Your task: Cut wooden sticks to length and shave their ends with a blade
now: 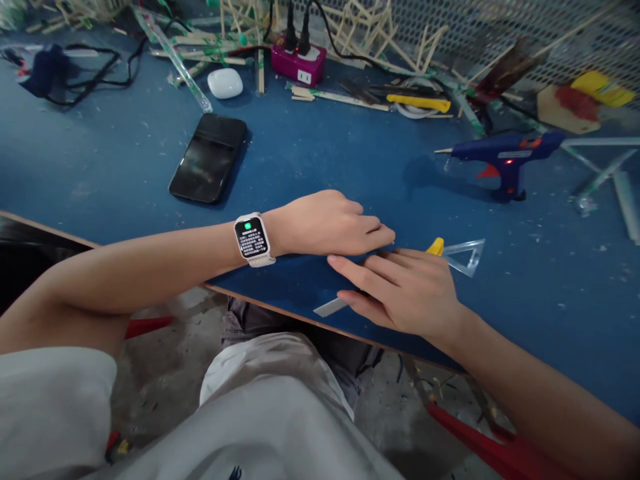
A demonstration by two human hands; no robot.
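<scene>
My left hand (327,223) rests palm down near the table's front edge, fingers loosely curled together, nothing visible in them. A smartwatch (253,238) with a lit screen of text is on that wrist. Just to the right, my right hand (407,290) has its thumb and index finger stretched out and apart; the index fingertip is at the left hand's lower edge. Beneath the right hand, mostly covered, are a yellow-ended piece (437,247) and a flat grey strip (331,307); whether they are one tool is hidden. A clear triangle (466,257) lies beside them.
On the blue table (320,150) are a black phone (209,158), a white case (225,83) and a blue glue gun (507,160) with a red light. Behind them stand a purple power socket (299,63), a yellow-handled tool (419,102), cables and wooden sticks (365,30).
</scene>
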